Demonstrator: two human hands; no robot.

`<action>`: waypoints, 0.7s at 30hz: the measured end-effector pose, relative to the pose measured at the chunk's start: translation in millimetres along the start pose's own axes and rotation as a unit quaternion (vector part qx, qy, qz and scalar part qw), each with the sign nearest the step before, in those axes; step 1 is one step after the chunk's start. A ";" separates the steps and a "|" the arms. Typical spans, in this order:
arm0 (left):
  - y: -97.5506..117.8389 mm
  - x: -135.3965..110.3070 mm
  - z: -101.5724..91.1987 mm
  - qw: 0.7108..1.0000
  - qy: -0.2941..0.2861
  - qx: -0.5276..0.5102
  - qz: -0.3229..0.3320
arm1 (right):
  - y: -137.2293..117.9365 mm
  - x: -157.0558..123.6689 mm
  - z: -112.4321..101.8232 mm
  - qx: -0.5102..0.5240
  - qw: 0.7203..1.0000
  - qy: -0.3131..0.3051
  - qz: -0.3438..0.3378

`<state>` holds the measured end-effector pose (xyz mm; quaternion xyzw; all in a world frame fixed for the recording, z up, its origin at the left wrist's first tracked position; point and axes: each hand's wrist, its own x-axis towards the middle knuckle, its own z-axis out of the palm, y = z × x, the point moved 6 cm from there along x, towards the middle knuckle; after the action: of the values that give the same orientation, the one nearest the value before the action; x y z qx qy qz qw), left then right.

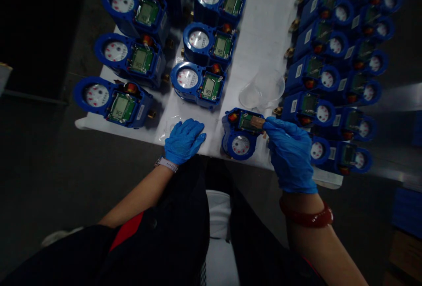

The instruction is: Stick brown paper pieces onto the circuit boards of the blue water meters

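My right hand [292, 154], in a blue glove, is closed around a small flat brush with brown bristles [257, 122]. The bristles lie over the green circuit board and display of a blue water meter [240, 144] at the table's front edge. The brush's handle is hidden in the hand. My left hand [185, 141], also gloved in blue, rests on the table edge with fingers stretched out and holds nothing. Just above the water meter are clear plastic cups [262, 90]. Nearest to the left hand stands another water meter [199, 83], its board exposed.
Several blue water meters [115, 101] stand in columns on the left of the white table [263, 22]. More meters [306, 105] are packed tightly along the right side, brass fittings facing inward. A white seat [219, 215] shows between my legs.
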<state>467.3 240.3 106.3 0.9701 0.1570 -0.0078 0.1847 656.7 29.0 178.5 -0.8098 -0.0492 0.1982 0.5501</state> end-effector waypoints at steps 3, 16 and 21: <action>-0.1 0.7 0.0 1.000 -0.013 -0.003 -0.009 | -1.9 -1.7 -2.3 0.000 1.000 -0.009 0.018; -0.7 0.2 -0.7 0.999 -0.016 -0.025 -0.013 | 22.7 -0.6 -1.1 0.043 0.997 0.018 0.069; -1.1 0.5 -1.0 0.999 -0.018 -0.032 -0.018 | 27.2 3.6 1.7 0.025 0.999 0.028 0.028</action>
<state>467.4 241.8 106.8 0.9605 0.1707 -0.0236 0.2186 655.5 20.9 152.2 -0.8024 -0.0059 0.1920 0.5651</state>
